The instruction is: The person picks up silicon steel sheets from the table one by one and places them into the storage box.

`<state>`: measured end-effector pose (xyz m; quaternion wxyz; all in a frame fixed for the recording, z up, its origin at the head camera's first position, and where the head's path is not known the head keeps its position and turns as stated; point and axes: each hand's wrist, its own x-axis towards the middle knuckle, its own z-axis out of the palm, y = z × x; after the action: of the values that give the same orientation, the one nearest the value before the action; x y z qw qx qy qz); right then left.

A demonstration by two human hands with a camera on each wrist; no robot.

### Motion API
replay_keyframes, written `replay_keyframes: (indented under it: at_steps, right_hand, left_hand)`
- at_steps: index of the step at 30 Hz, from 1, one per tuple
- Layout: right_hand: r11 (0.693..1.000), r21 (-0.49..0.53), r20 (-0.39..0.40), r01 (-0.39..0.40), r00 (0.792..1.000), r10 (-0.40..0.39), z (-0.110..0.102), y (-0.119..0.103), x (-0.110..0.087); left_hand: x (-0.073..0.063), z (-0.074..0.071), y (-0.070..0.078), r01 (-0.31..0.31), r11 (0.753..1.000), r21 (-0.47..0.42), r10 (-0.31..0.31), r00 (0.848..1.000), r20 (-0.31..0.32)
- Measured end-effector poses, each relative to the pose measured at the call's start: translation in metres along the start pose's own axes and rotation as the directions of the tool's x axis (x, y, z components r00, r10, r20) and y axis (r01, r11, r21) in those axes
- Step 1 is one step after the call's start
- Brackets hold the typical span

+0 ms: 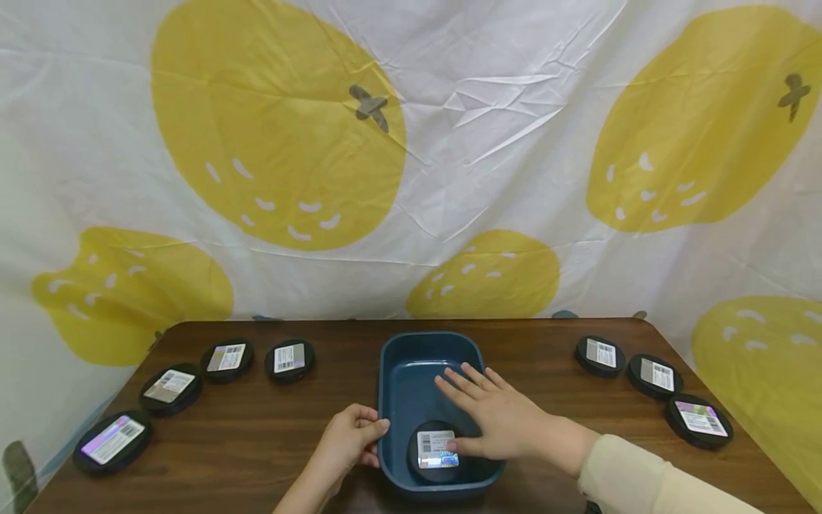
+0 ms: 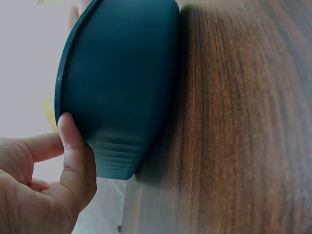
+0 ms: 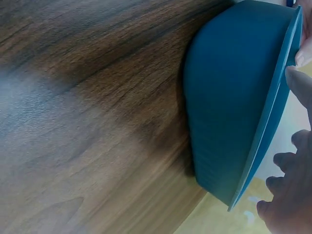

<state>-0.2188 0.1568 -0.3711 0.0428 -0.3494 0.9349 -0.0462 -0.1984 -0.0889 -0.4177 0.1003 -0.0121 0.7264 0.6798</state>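
A deep blue plastic tub (image 1: 411, 389) with rounded corners stands on the table in front of me. Inside its near end lies a flat round black container (image 1: 437, 475) with a white and shiny label facing up. My left hand (image 1: 352, 437) pinches the tub's left rim; the left wrist view shows a finger (image 2: 74, 141) against the outer wall. Over the tub's right side my right hand (image 1: 504, 421) is spread with straight fingers, palm down, and its thumb overlaps the label of the black container. In the right wrist view the thumb (image 3: 300, 83) is close to the rim.
To the left, several similar labelled black containers (image 1: 112, 442) lie in a curved row, the farthest right one (image 1: 290, 360) nearest the tub. Three more (image 1: 698, 421) lie along the right side. Behind the brown wooden table (image 1: 257, 442) hangs a white cloth (image 1: 488, 143) with yellow fruit.
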Motion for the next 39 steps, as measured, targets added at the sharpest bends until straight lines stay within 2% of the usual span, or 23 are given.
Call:
replay_keyframes:
  at_steps: [7,17,26,39]
  right_hand:
    - [0.999,-0.012,-0.066,-0.035,0.997,0.034,0.002,0.007,-0.007]
    - [0.992,0.026,-0.069,-0.123,0.99,0.124,-0.003,0.029,-0.017]
    - [0.978,0.027,-0.103,-0.205,0.973,0.207,-0.005,0.05,-0.029]
    - [0.968,0.034,-0.168,-0.249,0.953,0.251,0.003,0.06,-0.04]
  left_hand:
    - [-0.001,0.001,0.002,0.004,1.0,0.004,-0.004,1.0,0.004]
    - [-0.001,0.001,0.001,-0.001,1.0,-0.002,0.001,1.0,0.006]
    - [0.001,0.0,-0.001,0.001,1.0,-0.008,-0.001,1.0,0.003]
    - [-0.001,0.001,0.001,-0.003,1.0,-0.005,0.003,1.0,0.005]
